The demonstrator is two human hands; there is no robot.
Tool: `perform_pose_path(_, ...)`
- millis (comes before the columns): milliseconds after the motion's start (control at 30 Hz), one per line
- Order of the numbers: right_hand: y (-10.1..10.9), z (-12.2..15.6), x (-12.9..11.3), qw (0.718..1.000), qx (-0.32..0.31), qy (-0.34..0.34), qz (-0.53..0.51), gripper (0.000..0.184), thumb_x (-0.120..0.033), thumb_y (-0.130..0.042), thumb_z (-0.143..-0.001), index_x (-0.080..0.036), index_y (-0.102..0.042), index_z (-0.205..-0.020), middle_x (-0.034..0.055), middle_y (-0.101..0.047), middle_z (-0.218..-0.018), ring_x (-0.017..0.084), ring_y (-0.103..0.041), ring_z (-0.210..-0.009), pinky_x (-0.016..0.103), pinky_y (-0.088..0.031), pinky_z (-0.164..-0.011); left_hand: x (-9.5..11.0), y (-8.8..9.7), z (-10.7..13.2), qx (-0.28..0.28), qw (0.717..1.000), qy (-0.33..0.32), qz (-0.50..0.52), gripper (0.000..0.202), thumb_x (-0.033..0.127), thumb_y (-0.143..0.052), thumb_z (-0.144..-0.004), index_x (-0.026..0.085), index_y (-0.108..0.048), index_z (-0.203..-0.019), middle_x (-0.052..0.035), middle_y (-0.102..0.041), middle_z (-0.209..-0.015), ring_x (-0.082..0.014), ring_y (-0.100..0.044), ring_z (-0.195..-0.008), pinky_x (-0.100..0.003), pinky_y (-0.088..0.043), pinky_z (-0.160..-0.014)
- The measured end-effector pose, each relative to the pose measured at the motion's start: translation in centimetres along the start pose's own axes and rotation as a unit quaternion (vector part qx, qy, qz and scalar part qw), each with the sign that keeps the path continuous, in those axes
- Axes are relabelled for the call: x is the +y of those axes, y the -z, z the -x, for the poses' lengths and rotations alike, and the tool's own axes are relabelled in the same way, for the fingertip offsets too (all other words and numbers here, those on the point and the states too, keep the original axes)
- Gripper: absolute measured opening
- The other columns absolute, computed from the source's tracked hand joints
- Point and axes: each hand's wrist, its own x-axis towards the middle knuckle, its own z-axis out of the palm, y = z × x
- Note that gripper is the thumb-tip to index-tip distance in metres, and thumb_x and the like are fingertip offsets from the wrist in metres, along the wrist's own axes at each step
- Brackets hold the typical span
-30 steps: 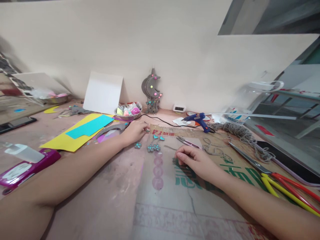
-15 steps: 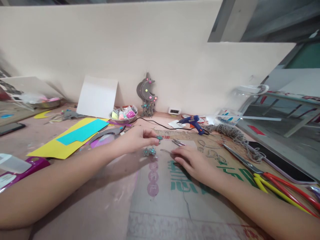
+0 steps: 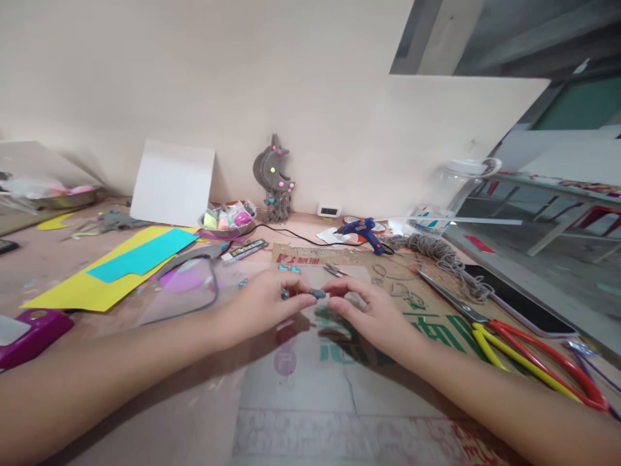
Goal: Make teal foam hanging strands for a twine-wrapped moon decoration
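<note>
Pale wall point(image 3: 194, 77) behind, your left hand point(image 3: 266, 301) pinches a teal piece point(image 3: 318, 294), long axis toward your nearby right hand point(image 3: 376, 317), whose hold cannot be told.

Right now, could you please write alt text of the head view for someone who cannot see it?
A person's left hand pinches a small teal piece, the right hand close beside it, over a table. Around them lie a blue glue gun, grey yarn and scissors; a moon-shaped ornament is by the wall.

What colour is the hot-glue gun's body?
The hot-glue gun is mainly dark blue, showing best in the head view.
</note>
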Motion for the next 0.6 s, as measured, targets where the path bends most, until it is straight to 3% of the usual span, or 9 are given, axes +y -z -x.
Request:
perform_pose_path(133, -0.6, 0.5, -0.4, 0.999, -0.039, 0.018, 0.001, 0.012, -0.025, -0.055, -0.086, -0.021, -0.065, -0.082, 0.0013, -0.070, -0.083, 0.016, -0.064, -0.079, 0.027, -0.048, -0.074, -0.5, -1.4, 0.6, -0.022, 0.999, -0.021, -0.033, 0.020, 0.034, -0.055, -0.086, 0.020, -0.068, -0.081, 0.0007, -0.068, -0.079, -0.0144, -0.060, -0.075, -0.025, -0.043, -0.068)
perform_pose_path(400, -1.0, 0.5, 0.5, 0.996, -0.071, 0.051, -0.002, 0.013, -0.025, -0.055, -0.086, -0.019, -0.065, -0.079, 0.0004, -0.066, -0.075, 0.013, -0.060, -0.071, 0.024, -0.045, -0.068, -0.6, -1.5, 0.4, -0.002, 0.998, -0.050, -0.036, 0.025, 0.030, -0.046, -0.091, 0.016, -0.063, -0.079, -0.0017, -0.064, -0.078, -0.0143, -0.057, -0.076, -0.026, -0.043, -0.071)
perform_pose_path(600, -1.6, 0.7, 0.9, 0.997, -0.044, 0.062, 0.008, 0.011, -0.024, -0.057, -0.085, -0.019, -0.065, -0.079, 0.0001, -0.065, -0.073, 0.012, -0.059, -0.070, 0.023, -0.044, -0.067, -0.8, -2.0, 0.5, -0.012, 0.999, -0.030, 0.005, 0.023, 0.033, -0.048, -0.090, 0.017, -0.064, -0.085, -0.0015, -0.067, -0.083, -0.0152, -0.059, -0.079, -0.027, -0.045, -0.072)
